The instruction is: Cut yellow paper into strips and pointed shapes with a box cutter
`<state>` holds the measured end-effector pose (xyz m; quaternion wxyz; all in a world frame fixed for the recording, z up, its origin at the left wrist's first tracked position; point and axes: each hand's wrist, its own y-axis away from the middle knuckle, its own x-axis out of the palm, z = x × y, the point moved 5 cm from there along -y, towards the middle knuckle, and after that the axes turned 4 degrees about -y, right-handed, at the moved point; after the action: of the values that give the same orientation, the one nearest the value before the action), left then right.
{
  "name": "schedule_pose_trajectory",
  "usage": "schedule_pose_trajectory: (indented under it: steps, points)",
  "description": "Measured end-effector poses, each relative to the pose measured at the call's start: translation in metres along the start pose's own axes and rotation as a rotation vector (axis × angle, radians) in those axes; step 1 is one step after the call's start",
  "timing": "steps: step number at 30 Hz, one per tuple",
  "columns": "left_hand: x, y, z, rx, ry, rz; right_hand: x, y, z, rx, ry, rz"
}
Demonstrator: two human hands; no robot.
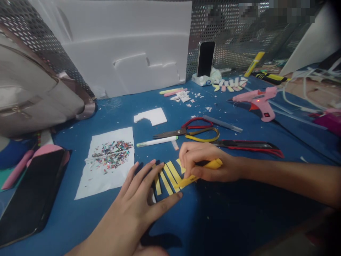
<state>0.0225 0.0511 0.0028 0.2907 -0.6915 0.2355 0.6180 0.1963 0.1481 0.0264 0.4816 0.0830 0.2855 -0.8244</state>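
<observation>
A row of narrow yellow strips [165,183] lies on the blue table between my hands. My left hand [141,199] rests over their left side, its fingers stretched out and spread, with the fingertips at the strips' upper ends and the thumb below them. In my right hand [209,160] is a yellow highlighter [186,182], held slantwise with its tip down at the strips on the right. Partly behind the right fingers lies another yellow piece [181,165]. A small pale strip [175,145] sits just above that hand.
Beyond my hands lie a white marker [157,141], scissors [183,132], a cutter knife [250,145] and a pink glue gun [258,97] with its cable. Glittery bits cover a white paper [125,135] on the left, near a phone [32,195]. A white board [119,21] stands behind.
</observation>
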Motion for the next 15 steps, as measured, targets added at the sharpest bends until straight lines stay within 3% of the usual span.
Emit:
schedule_pose_trajectory:
  steps: [15]
  points:
    - [-0.0005, -0.0007, -0.0002, 0.003, -0.013, 0.019, -0.0014, -0.0006, -0.001, 0.051, -0.029, -0.005]
